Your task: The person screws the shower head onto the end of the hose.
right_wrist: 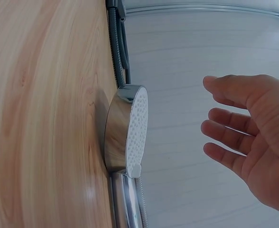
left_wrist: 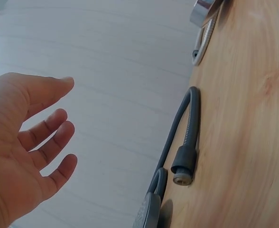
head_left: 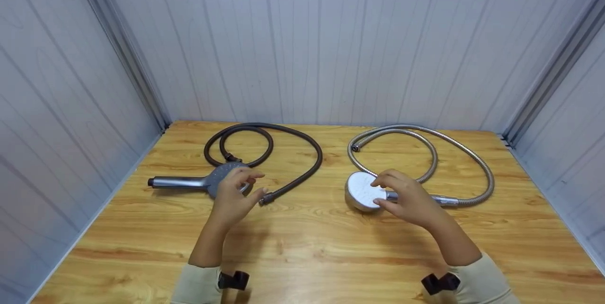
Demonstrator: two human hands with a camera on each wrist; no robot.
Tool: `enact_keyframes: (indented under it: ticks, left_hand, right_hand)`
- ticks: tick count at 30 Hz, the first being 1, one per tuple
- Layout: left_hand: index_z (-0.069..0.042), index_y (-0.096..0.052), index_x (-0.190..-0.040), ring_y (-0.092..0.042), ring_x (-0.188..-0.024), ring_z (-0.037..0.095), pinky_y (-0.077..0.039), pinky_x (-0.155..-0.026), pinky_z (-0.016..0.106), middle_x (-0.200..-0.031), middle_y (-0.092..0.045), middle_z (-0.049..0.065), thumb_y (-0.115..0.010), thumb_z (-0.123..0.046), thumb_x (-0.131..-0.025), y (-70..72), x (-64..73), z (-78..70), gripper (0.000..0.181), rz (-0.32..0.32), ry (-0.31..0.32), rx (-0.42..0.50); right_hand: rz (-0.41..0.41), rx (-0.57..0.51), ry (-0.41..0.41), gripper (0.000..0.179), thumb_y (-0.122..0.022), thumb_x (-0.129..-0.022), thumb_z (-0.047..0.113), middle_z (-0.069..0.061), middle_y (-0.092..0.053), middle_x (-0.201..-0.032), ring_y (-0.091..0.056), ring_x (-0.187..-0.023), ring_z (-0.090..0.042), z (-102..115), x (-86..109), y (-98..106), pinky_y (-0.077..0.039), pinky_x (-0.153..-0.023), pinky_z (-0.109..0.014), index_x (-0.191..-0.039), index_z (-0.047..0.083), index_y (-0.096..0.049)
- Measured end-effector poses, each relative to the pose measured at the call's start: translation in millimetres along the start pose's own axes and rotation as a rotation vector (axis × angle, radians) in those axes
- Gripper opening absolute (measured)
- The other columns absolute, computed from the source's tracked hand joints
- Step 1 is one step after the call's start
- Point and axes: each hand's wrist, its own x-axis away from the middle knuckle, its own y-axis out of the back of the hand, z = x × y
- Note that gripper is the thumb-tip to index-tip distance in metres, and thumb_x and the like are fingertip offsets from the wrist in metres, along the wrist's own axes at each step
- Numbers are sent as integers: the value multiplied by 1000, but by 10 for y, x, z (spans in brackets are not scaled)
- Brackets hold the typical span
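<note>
My left hand [head_left: 232,198] hovers over the grey shower head [head_left: 216,178], fingers loosely bent and holding nothing. That shower head lies face up with its handle pointing left. Behind it coils a dark shower hose [head_left: 314,145], whose end fitting [left_wrist: 183,172] shows large in the left wrist view. On the right, my right hand [head_left: 410,198] hangs above a chrome shower head [right_wrist: 118,133] with a white spray face [head_left: 364,189], apart from it and with nothing in its grasp. A silver metal hose [head_left: 487,176] joins the chrome handle and loops behind it; my hand hides part of the handle.
Everything lies on a wood-grain table [head_left: 302,256]. Pale panelled walls [head_left: 293,44] close it in at the back and both sides. A dark wrist mount [head_left: 234,280] sticks out from the left sleeve, and another mount [head_left: 440,284] from the right one.
</note>
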Motion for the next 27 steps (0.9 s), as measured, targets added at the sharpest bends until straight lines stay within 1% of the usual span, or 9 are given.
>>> enact_keyframes:
  ticks: [2,7,10,18,24,27]
  left_hand:
    - [-4,-72,-105,-58,-90,29,-49,-78,44,-100,-62,7,-79,-2,-79,27,5,23,26,-17,-15,-17]
    - [-5,-72,-105,-59,-89,24,-50,-78,45,-99,-62,4,-79,-1,-79,84,19,63,27,-40,-21,-37]
    - [-5,-72,-104,-60,-90,25,-50,-78,47,-101,-63,4,-79,0,-78,121,31,73,27,-50,-4,-36]
    - [-5,-72,-104,-60,-91,28,-49,-80,36,-103,-63,4,-79,-5,-80,230,32,88,25,-60,39,-26]
    - [-5,-72,-105,-60,-92,27,-47,-80,36,-102,-63,5,-80,-7,-80,291,23,89,27,-63,93,-32]
    - [-5,-72,-104,-60,-93,29,-47,-80,35,-102,-63,6,-80,-6,-80,315,24,103,26,-75,107,-34]
  right_hand:
    - [-1,-1,2,31,-81,-77,4,-1,-62,-105,-62,-90,-19,1,-9,-9,-53,-73,-37,-104,9,-66]
    - [1,-10,1,31,-81,-77,5,-2,-63,-106,-60,-89,-19,14,-22,-26,-51,-73,-37,-104,9,-67]
    - [3,-19,1,30,-81,-78,6,-1,-62,-105,-59,-89,-19,25,-27,-37,-51,-73,-36,-104,9,-66]
    - [-12,-33,15,29,-81,-78,7,0,-62,-104,-58,-90,-16,59,-66,-84,-50,-75,-36,-103,9,-67]
    - [-19,-59,15,30,-82,-77,5,-1,-62,-102,-58,-91,-16,99,-92,-123,-51,-76,-37,-103,8,-67]
    - [-12,-70,15,29,-81,-77,5,0,-62,-101,-58,-91,-16,111,-112,-147,-50,-78,-37,-103,7,-67]
